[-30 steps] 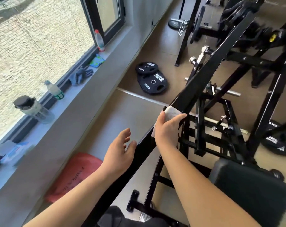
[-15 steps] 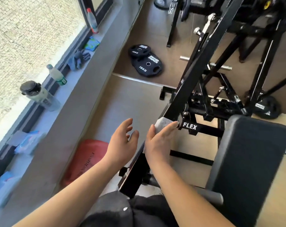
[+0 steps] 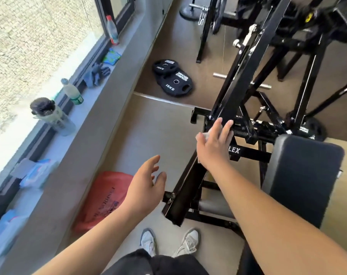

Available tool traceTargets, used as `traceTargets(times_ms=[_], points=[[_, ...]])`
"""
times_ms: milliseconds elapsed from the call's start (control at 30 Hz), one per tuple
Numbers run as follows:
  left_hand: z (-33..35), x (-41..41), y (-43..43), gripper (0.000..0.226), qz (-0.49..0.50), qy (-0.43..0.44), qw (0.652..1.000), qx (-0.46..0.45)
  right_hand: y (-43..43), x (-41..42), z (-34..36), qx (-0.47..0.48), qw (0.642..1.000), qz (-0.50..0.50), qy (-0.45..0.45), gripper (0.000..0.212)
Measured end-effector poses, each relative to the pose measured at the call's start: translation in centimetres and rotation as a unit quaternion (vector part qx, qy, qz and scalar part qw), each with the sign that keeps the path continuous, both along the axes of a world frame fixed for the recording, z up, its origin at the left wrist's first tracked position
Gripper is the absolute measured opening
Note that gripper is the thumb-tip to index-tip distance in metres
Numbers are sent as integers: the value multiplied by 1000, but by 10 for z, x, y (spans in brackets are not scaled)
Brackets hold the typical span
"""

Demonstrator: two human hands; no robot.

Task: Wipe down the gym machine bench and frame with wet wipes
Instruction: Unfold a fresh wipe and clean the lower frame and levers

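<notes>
A long black frame bar (image 3: 240, 80) of the gym machine slopes from the upper right down to the lower middle. My right hand (image 3: 213, 143) lies flat on this bar with straight fingers, pressing a white wet wipe (image 3: 200, 135) against it; only the wipe's left edge shows. My left hand (image 3: 146, 183) hovers in the air to the left of the bar's lower end, fingers relaxed and holding nothing. The black padded bench (image 3: 301, 175) stands to the right of my right forearm.
Weight plates (image 3: 173, 79) lie on the floor ahead. A red plastic bag (image 3: 101, 199) sits on the floor by the wall. The window sill (image 3: 49, 153) at the left holds bottles, gloves and wipe packs (image 3: 37, 173). My shoes (image 3: 168, 242) stand below the bar's end.
My right hand with the wipe has slid down along the bar and then back up a little. The view has tilted down, showing my shoes. My left hand has stayed off the bar.
</notes>
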State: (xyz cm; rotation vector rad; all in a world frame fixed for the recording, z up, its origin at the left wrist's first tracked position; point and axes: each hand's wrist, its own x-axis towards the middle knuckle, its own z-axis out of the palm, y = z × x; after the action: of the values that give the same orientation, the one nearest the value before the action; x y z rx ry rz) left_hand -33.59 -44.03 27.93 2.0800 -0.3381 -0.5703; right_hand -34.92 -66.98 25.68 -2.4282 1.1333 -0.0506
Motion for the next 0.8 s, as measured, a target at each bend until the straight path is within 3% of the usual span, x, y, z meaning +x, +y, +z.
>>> traceTargets(times_ms=[167, 400, 467, 567, 633, 700, 800], points=[[9, -5, -6, 50, -13, -36, 999, -10, 26, -18, -1, -76, 995, 60, -13, 68], [17, -11, -28, 43, -60, -69, 995, -25, 80, -89, -1, -4, 985, 172, -9, 63], [24, -11, -43, 35, -81, -116, 989, -46, 61, -103, 20, 38, 986, 146, -67, 61], [42, -20, -78, 28, -94, -133, 982, -96, 23, -122, 54, 24, 987, 97, -126, 62], [50, -33, -109, 21, -96, -64, 986, -119, -4, -131, 69, 10, 985, 91, -144, 66], [53, -48, -140, 17, -115, 72, 979, -153, -36, -140, 77, 2, 980, 104, -167, 64], [52, -70, -188, 27, -106, 286, 933, -190, -85, -157, 74, 65, 967, 123, -211, 62]])
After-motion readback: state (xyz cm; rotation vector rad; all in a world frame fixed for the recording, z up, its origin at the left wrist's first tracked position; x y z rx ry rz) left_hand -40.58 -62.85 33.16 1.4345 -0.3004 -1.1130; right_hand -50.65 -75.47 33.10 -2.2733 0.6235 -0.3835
